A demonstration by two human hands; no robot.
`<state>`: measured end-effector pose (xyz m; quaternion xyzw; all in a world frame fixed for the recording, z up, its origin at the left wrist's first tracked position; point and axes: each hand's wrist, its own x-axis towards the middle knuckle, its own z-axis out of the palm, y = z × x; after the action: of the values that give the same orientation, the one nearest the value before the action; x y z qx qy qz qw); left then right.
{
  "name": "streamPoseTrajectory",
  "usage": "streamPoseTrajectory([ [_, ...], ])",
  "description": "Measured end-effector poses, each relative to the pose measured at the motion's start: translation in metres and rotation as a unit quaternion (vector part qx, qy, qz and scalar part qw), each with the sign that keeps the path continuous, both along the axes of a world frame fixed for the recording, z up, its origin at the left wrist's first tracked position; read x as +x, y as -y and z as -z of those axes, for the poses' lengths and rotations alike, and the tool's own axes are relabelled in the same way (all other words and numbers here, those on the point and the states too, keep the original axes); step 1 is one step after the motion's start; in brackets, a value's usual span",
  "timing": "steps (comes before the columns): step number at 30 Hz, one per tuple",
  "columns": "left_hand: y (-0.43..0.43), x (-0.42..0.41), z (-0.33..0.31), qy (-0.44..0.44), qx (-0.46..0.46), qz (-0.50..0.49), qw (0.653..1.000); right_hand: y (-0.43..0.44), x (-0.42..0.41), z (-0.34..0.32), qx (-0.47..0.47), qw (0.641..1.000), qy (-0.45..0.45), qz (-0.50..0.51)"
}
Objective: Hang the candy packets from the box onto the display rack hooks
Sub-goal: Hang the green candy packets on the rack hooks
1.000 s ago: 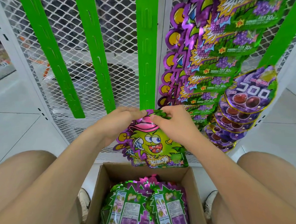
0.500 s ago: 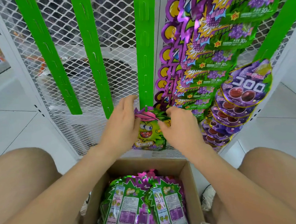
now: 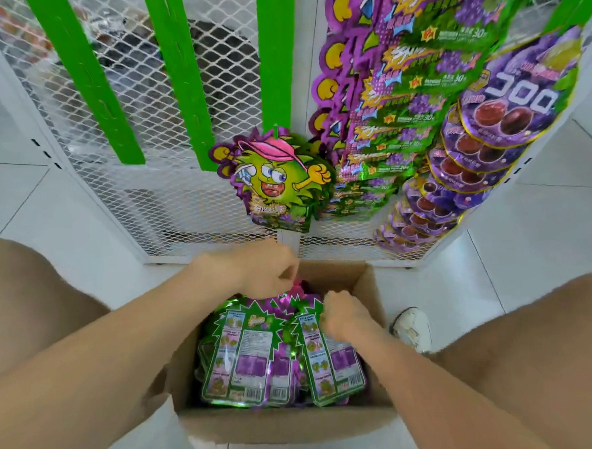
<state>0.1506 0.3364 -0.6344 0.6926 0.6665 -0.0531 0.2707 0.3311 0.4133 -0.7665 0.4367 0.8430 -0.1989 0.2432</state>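
Note:
A green-and-purple candy packet (image 3: 275, 182) with a cartoon face hangs free from the lowest hook of the middle green strip (image 3: 277, 53). Below it sits the open cardboard box (image 3: 284, 425), holding several packets (image 3: 243, 357) lying back side up. Both my hands are down in the box. My left hand (image 3: 263, 272) is at the far end, its fingers curled over the purple packet tops; what it grips is hidden. My right hand (image 3: 344, 316) pinches the top edge of the right-hand packet (image 3: 331, 366).
To the right hang dense columns of grape candy packets (image 3: 401, 91) and round purple gummy bags (image 3: 508, 110). Two bare green strips (image 3: 88, 80) cross the white mesh rack (image 3: 170, 203) on the left. My knees flank the box, and a white shoe (image 3: 411, 326) is beside it.
Both hands let go of the cartoon packet, which now hangs on the hook, and dropped down into the box. The view tilted downward.

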Motion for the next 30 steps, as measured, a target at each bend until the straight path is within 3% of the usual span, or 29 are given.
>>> streamPoseTrajectory([
  [4, 0.000, -0.006, 0.017, -0.016, -0.036, 0.003, 0.999, 0.036, 0.002, 0.056, -0.046, 0.996, 0.039, 0.067],
  [8, -0.002, -0.007, 0.026, -0.014, -0.046, 0.016, 0.999, 0.052, 0.002, 0.073, 0.032, 0.993, 0.106, -0.036],
  [10, -0.002, -0.007, 0.027, -0.008, -0.053, 0.014, 0.998, 0.048, 0.001, 0.067, 0.019, 0.996, 0.079, -0.035],
  [13, -0.001, -0.008, 0.024, -0.007, -0.052, -0.002, 0.999, 0.031, -0.001, 0.048, -0.005, 0.999, -0.009, 0.052],
  [17, 0.001, -0.015, 0.018, -0.024, -0.044, -0.040, 0.998, -0.003, -0.008, 0.006, 0.016, 0.979, -0.137, 0.149],
  [21, 0.002, -0.022, 0.007, -0.037, -0.002, -0.088, 0.995, -0.033, -0.008, -0.039, -0.004, 0.961, -0.220, 0.167],
  [23, 0.002, -0.027, 0.002, -0.022, 0.023, -0.123, 0.992, -0.039, -0.004, -0.064, -0.028, 0.941, -0.276, 0.196],
  [26, 0.003, -0.035, -0.007, 0.049, 0.098, -0.207, 0.972, -0.042, 0.000, -0.093, -0.169, 0.866, -0.413, 0.227],
  [30, 0.003, -0.036, -0.034, 0.261, 0.214, -0.332, 0.881, -0.035, 0.003, -0.128, -0.277, 0.792, -0.489, 0.239],
])
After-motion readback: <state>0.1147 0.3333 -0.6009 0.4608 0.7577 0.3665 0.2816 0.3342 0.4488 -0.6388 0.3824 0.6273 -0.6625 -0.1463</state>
